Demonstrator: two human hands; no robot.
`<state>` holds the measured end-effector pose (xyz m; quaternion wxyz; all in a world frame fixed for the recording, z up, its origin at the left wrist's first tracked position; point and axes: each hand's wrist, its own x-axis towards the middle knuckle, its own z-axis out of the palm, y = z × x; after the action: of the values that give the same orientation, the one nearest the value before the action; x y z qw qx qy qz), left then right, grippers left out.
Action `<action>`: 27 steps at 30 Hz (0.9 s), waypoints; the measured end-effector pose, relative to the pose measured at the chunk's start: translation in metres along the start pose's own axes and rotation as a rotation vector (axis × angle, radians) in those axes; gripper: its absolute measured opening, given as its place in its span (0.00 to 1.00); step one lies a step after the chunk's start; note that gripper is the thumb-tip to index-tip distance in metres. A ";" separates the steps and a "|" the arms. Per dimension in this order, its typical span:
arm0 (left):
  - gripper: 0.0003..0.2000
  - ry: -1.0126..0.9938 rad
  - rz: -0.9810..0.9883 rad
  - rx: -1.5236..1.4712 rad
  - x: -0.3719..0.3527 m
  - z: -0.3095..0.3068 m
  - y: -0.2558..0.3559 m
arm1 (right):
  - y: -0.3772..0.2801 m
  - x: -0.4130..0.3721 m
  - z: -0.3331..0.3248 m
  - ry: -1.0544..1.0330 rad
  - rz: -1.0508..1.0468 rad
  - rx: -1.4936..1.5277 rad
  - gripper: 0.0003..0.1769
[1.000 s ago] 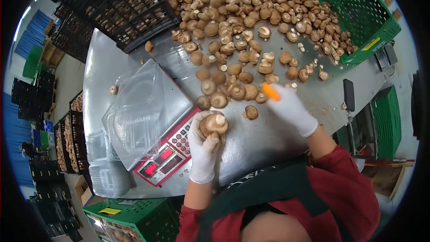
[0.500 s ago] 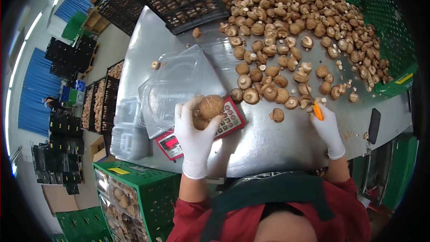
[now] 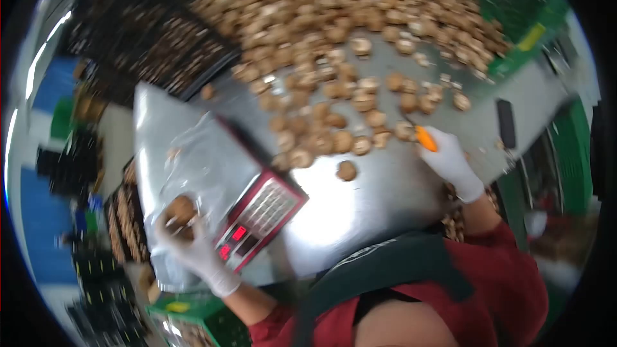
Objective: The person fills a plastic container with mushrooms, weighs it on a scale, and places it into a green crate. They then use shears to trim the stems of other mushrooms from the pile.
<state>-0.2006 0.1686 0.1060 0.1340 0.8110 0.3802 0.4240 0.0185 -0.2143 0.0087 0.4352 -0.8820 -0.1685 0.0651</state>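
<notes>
My left hand (image 3: 193,250), gloved in white, curls its fingers and thumb around a brown mushroom (image 3: 182,209) at the left end of the surface (image 3: 385,196). The mushroom's cap is rounded and warm brown on top, with a paler patch low on one side; blur keeps me from telling whether a second one sits in the same grip. Behind it I make out clear plastic packaging (image 3: 212,154), glossy and smeared by motion, and I can't tell whether hand and plastic touch. A black crate (image 3: 148,32) with mushrooms showing through its slats leans in from the upper left. Just right of my left hand, the red-edged scale (image 3: 273,205) shows lit red digits that I can't read. Right of that I have loose mushrooms (image 3: 340,141) spread on the metal, some brown cap up, others turned to a cream underside; one single mushroom (image 3: 347,170) lies apart, nearer the apron. A dense pile (image 3: 334,0) fills the far side. My right hand (image 3: 453,160), also white-gloved, is closed around an orange handle (image 3: 426,139), just beside a pale-faced mushroom (image 3: 403,130). Farther right, a dark slim object (image 3: 506,123) lies near the surface's edge.
</notes>
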 end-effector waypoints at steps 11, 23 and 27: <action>0.20 -0.124 0.355 0.085 0.008 0.037 0.014 | 0.021 0.011 -0.036 0.061 0.169 0.042 0.15; 0.23 -1.163 0.430 -0.503 -0.056 0.260 0.172 | 0.026 0.029 -0.034 0.076 0.075 0.123 0.20; 0.21 -1.411 -0.412 -1.068 -0.055 0.243 0.154 | 0.039 0.045 -0.029 0.012 0.106 0.252 0.21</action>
<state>0.0489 0.0500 0.0097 0.7669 0.6284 0.1003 -0.0834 0.0778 -0.2416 -0.0025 0.5396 -0.8283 -0.1096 0.1034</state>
